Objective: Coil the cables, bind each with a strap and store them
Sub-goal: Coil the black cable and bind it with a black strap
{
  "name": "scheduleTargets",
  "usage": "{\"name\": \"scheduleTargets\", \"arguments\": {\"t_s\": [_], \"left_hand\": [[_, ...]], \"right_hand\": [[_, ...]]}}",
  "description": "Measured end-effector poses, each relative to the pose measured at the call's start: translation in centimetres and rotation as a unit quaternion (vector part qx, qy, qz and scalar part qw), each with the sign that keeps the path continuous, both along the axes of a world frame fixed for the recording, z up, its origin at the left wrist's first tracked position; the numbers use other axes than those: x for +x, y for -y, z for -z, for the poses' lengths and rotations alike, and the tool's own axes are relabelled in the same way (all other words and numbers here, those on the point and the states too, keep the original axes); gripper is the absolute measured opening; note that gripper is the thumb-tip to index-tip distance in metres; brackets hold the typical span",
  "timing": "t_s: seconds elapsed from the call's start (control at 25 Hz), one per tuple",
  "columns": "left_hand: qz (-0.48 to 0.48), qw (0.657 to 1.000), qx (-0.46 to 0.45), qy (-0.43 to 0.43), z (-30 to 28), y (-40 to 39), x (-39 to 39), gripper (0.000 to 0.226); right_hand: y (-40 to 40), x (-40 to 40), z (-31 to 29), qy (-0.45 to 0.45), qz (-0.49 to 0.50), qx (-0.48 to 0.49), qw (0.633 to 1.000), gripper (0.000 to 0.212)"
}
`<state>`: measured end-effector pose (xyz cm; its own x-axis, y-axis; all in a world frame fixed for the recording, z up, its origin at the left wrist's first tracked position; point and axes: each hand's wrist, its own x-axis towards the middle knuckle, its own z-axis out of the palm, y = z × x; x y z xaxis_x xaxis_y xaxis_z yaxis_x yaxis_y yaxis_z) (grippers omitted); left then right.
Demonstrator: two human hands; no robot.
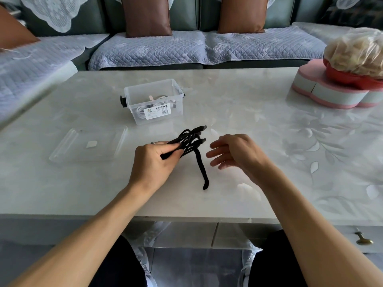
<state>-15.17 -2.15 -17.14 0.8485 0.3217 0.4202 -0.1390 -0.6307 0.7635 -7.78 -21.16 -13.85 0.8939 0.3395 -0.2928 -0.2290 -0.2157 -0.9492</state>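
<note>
My left hand (154,160) grips a coiled black cable (189,138) just above the table, both plug ends poking out to the upper right. A black strap (202,169) hangs from the coil, its free end touching the tabletop. To the right of the coil my right hand (232,151) hovers with relaxed fingers, holding nothing. Behind them stands a clear plastic storage box (154,100), lid off, with white cables inside.
The box's clear lid (89,145) lies flat to the left of my left hand. A pink and white flower-shaped box (331,92), topped by a red bowl under plastic wrap, occupies the far right. The white marble table (269,183) fronts a sofa with brown cushions.
</note>
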Motion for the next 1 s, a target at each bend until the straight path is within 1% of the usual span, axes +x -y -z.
{"name": "scheduleTargets", "arguments": {"t_s": [0.08, 0.16, 0.2, 0.24, 0.32, 0.36, 0.44, 0.52, 0.64, 0.72, 0.8, 0.84, 0.88, 0.96, 1.0], "left_hand": [[0.020, 0.996, 0.066, 0.061, 0.0, 0.4, 0.3, 0.022], [0.027, 0.988, 0.120, 0.097, 0.2, 0.4, 0.8, 0.018], [0.027, 0.984, 0.142, 0.107, 0.3, 0.2, 1.1, 0.016], [0.025, 0.979, 0.167, 0.111, 0.5, -0.1, 1.4, 0.015], [0.025, 0.969, 0.218, 0.109, 0.7, -0.7, 1.8, 0.017], [0.029, 0.964, 0.241, 0.110, 0.9, -1.0, 1.9, 0.019], [0.039, 0.953, 0.275, 0.122, 1.3, -1.2, 2.0, 0.020], [0.045, 0.949, 0.282, 0.131, 1.4, -1.2, 2.0, 0.017], [0.038, 0.963, 0.235, 0.129, 1.2, -0.9, 2.3, 0.011], [0.017, 0.978, 0.172, 0.120, 1.2, -0.8, 2.6, 0.012], [-0.004, 0.989, 0.102, 0.106, 1.2, -0.8, 2.9, 0.018], [-0.003, 0.994, 0.048, 0.094, 1.0, -0.6, 2.9, 0.021], [0.001, 0.997, -0.027, 0.074, 0.6, -0.3, 2.9, 0.023], [-0.008, 0.986, -0.169, 0.011, -0.6, 0.3, 3.3, 0.021], [-0.026, 0.977, -0.209, -0.029, -0.9, 0.4, 3.6, 0.018]], "right_hand": [[-1.1, 0.6, 0.1, -0.025, -0.048, 0.043, 0.998, 0.032], [-1.7, 1.4, 0.4, -0.030, -0.092, 0.083, 0.992, 0.035], [-1.8, 1.8, 0.4, -0.029, -0.108, 0.095, 0.989, 0.040], [-1.9, 2.1, 0.4, -0.023, -0.124, 0.101, 0.987, 0.044], [-2.3, 2.2, 0.5, 0.011, -0.148, 0.074, 0.986, 0.042], [-2.7, 2.1, 0.7, 0.036, -0.143, 0.046, 0.988, 0.041], [-4.2, 2.2, 1.1, 0.087, -0.081, 0.000, 0.993, 0.045], [-5.5, 2.7, 1.8, 0.115, -0.018, -0.008, 0.993, 0.049], [-6.4, 3.2, 2.5, 0.120, 0.017, 0.054, 0.991, 0.038], [-6.6, 3.5, 2.9, 0.144, 0.042, 0.076, 0.986, 0.028], [-6.8, 3.8, 3.3, 0.165, 0.067, 0.082, 0.981, 0.024], [-6.9, 3.8, 3.3, 0.168, 0.079, 0.089, 0.979, 0.023], [-7.0, 3.9, 3.2, 0.169, 0.088, 0.097, 0.977, 0.023], [-7.1, 3.8, 3.0, 0.174, 0.096, 0.106, 0.974, 0.022], [-7.2, 3.7, 2.8, 0.178, 0.096, 0.103, 0.974, 0.021]]}}
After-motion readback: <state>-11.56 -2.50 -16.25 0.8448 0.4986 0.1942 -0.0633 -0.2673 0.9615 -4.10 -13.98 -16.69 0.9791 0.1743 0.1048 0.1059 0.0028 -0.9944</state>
